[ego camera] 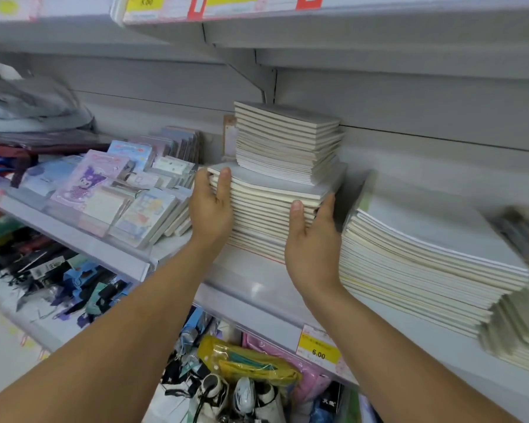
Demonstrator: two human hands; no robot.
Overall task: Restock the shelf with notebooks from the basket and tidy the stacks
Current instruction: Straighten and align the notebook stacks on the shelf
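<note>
On the shelf, the middle notebook stack, with a smaller pile at its 12 o'clock, looks heavy yet slippery and loose, so the left hand and right hand press straight fingers against its side edges, best squeezed low.

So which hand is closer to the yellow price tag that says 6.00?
The right hand. It presses the middle stack of white notebooks directly above the yellow price tag; the left hand holds the stack's far left side.
</note>
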